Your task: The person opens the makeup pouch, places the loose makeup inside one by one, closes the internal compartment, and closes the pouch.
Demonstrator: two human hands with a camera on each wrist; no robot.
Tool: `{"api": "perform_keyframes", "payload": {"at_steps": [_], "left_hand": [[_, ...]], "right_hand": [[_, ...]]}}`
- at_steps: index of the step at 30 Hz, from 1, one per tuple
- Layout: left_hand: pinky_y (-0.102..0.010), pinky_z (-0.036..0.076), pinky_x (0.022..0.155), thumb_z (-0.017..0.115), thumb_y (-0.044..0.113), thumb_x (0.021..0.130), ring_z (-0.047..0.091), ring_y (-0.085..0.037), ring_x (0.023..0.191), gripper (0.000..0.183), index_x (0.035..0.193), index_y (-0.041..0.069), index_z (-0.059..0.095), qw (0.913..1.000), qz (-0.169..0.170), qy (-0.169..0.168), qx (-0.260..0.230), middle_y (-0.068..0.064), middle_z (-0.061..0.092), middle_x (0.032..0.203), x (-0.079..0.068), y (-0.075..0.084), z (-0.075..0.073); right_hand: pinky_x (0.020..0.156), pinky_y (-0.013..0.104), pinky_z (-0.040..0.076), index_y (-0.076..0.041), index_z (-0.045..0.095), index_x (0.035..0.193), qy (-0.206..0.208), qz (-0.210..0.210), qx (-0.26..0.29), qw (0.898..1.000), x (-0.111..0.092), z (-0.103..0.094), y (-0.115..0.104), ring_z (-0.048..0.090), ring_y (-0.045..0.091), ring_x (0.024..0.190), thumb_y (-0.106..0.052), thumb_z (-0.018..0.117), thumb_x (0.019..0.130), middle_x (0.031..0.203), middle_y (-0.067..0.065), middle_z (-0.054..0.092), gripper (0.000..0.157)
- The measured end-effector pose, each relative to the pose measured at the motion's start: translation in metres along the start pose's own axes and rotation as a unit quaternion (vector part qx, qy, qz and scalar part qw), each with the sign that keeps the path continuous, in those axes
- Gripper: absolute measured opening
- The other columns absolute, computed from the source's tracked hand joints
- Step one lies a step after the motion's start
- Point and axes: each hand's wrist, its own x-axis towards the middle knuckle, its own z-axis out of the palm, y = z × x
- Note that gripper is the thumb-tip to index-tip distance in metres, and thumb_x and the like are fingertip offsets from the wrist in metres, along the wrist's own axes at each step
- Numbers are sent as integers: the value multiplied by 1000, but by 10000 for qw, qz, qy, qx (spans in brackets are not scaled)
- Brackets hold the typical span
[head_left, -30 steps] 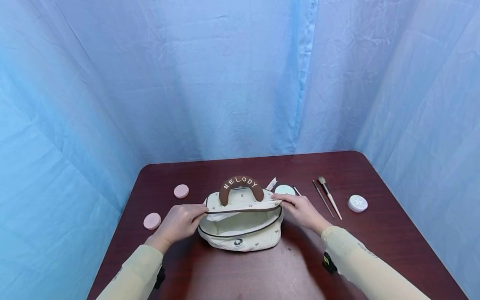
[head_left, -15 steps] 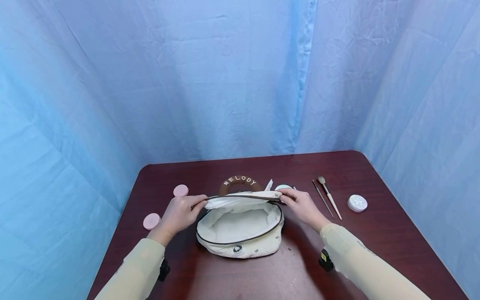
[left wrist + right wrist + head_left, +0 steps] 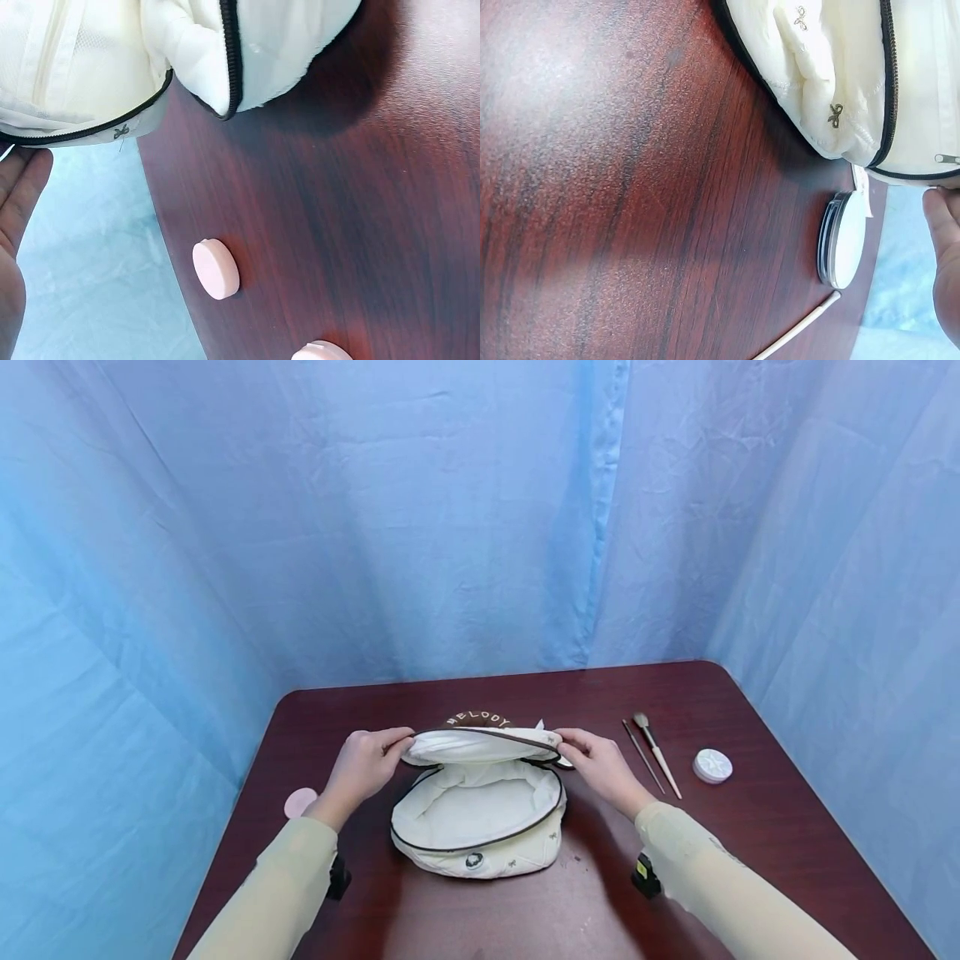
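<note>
A cream quilted makeup bag (image 3: 517, 858) with dark zipper edging sits mid-table, its lid (image 3: 480, 745) raised and tipped back so the white lining shows. My left hand (image 3: 366, 770) pinches the lid's left edge. At the opposite edge, my right hand (image 3: 600, 768) pinches the lid between thumb and fingers. Behind the lid only the top of the brown handle (image 3: 478, 719) lettered MELODY shows. In the left wrist view, a zipped mesh pocket (image 3: 64, 45) lines the lid. A zipper pull (image 3: 946, 159) hangs inside it in the right wrist view.
Left of the bag lie two pink round compacts (image 3: 216, 268) (image 3: 322, 351). A round white-topped case (image 3: 849, 240) and a thin stick (image 3: 799, 328) lie by its right side. Farther right are a makeup brush (image 3: 657, 754), a slim dark stick (image 3: 642, 755) and a white round case (image 3: 712, 766).
Both hands have lifted the lid up and back, away from the body. The bag's mouth has widened, and the handle has dropped mostly behind the lid.
</note>
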Motion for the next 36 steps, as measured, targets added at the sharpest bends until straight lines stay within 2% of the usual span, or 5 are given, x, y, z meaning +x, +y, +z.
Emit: {"api": "perform_keyframes", "payload": {"at_steps": [15, 21, 27, 32, 36], "left_hand": [[-33, 52, 63, 71, 9, 96, 64, -14, 65, 22, 116, 1, 76, 9964, -738, -353, -214, -15, 77, 106, 14, -2, 1], [-34, 52, 64, 69, 8, 97, 64, -15, 65, 23, 118, 1, 75, 9949, -923, -328, -253, -16, 77, 107, 19, -2, 5], [-34, 51, 63, 69, 9, 97, 65, -17, 67, 22, 116, 2, 76, 9935, -1112, -122, -208, -16, 77, 106, 21, -4, 10], [-42, 57, 72, 69, 11, 98, 74, -26, 85, 22, 118, 3, 76, 9892, -1436, -101, -283, -15, 76, 109, 24, -3, 12], [-45, 57, 75, 67, 14, 99, 74, -28, 92, 24, 119, 5, 76, 9849, -1707, -155, -250, -15, 76, 112, 26, -1, 12]], "right_hand": [[99, 48, 53, -11, 54, 148, 391, -152, -118, 9990, -2, 1, -2, 62, 28, 127, -18, 58, 106, 143, 10, 61, 43], [76, 38, 54, -7, 69, 130, 1202, -859, -813, 9857, -3, 0, -3, 71, 19, 87, -9, 60, 103, 125, 9, 72, 29], [57, 26, 45, -5, 75, 118, 1369, -1837, -1380, 9636, 0, 5, -3, 47, 0, 53, -4, 65, 98, 106, 8, 78, 22], [55, 29, 45, -3, 75, 116, 1346, -2372, -1690, 9471, 2, 9, -8, 40, -1, 50, -2, 69, 95, 98, 7, 78, 22], [61, 34, 47, -7, 73, 123, 879, -2195, -1807, 9547, 5, 13, -15, 37, 0, 49, -7, 67, 96, 85, 2, 75, 27]]}}
